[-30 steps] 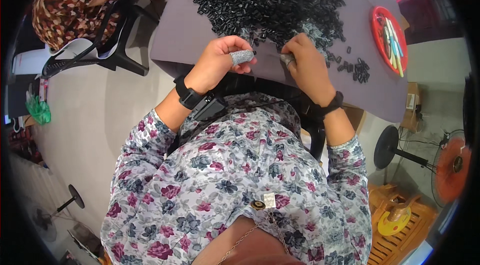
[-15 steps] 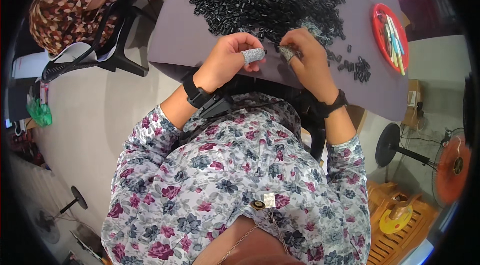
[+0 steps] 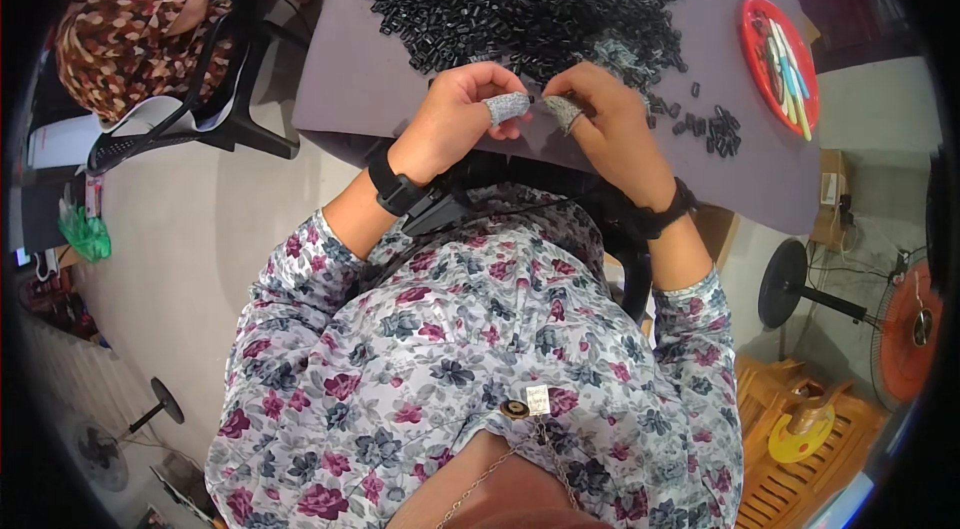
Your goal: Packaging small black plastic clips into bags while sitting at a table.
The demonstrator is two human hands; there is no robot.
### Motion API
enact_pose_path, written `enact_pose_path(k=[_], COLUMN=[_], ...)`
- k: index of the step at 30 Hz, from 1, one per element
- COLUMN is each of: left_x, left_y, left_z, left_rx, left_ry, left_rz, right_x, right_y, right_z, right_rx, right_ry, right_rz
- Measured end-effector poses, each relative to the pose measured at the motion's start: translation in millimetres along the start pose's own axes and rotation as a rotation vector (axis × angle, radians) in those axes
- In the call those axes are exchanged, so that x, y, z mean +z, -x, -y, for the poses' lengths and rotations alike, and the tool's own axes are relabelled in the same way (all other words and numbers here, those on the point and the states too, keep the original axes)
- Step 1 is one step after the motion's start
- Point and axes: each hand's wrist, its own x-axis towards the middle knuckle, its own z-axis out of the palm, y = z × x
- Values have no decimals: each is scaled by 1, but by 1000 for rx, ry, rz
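My left hand [image 3: 448, 121] pinches a small black plastic piece [image 3: 532, 100] between thumb and fingers, above the table's near edge. Opposite it, the fingertips of my right hand [image 3: 612, 124] are pressed together close to that piece; whether they grip something of their own is too small to make out. Grey knitted sleeves cover both thumbs. Just beyond my hands lies a big heap of small black pieces [image 3: 530, 4], with some paler, clear-looking bits [image 3: 622, 59] at its near right side. A smaller cluster of black pieces [image 3: 722, 132] is off to the right.
On the right of the grey-covered table [image 3: 335, 79] sits a red tray [image 3: 748, 34] with long-handled tools in it. A seated person [image 3: 135, 44] is at the far left beside a black chair [image 3: 262, 99]. Fans [image 3: 785, 284] and an orange slatted stool [image 3: 800, 474] stand at the lower right.
My right hand has moved slightly left, bringing its fingertips nearer the piece in my left hand. The left hand stays almost where it was. The whole view has shifted a little.
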Motion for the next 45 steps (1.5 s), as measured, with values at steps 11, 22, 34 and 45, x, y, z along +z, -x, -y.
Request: enact_pose_path(k=[11,22,34,45], left_x=[1,-2,-23,-20], left_y=[2,11,15,15], left_z=[4,16,10,10], left_rx=[21,24,19,-2], left_ry=[40,1,114,152], left_rz=[9,18,-141,-129], right_x=[8,26,16,6], right_y=[3,13,-37,-36], right_z=[4,0,-17,-15], right_rx=[62,196,-159,-170], right_ry=[-26,-178,415,385], right_rz=[-5,-12,45,44])
